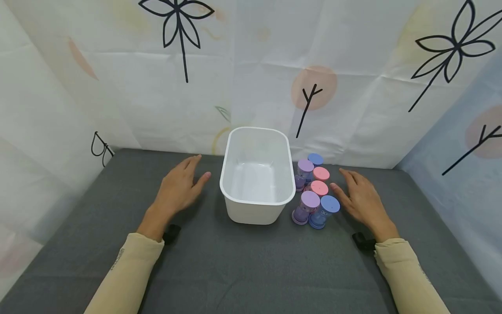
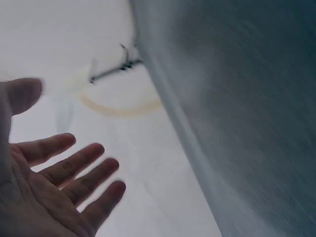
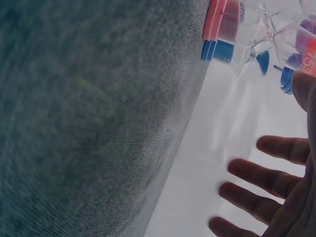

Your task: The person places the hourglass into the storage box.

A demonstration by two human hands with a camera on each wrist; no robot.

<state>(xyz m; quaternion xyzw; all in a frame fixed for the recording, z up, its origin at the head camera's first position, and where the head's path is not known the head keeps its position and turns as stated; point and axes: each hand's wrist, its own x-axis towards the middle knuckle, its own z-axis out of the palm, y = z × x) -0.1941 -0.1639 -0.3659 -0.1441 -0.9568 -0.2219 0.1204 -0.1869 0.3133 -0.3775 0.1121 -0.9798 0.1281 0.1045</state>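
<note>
Several small sand timers stand in a cluster right of a white plastic bin (image 1: 256, 208). Two have purple caps, such as the front purple timer (image 1: 306, 208); two have pink caps, such as the pink timer (image 1: 319, 188); two are blue, with one blue timer (image 1: 323, 212) nearest me. In the right wrist view a pink timer (image 3: 224, 19) shows its clear waisted glass. My right hand (image 1: 362, 203) is just right of the cluster, fingers extended, holding nothing. My left hand (image 1: 176, 189) is left of the bin, apart from it, fingers spread and holding nothing.
A dark grey cloth covers the table (image 1: 243, 270). Behind it hangs a pale curtain (image 1: 259, 87) printed with leaves and flowers, continuing along both sides. The bin stands near the table's back edge, and its inside shows a bare white floor.
</note>
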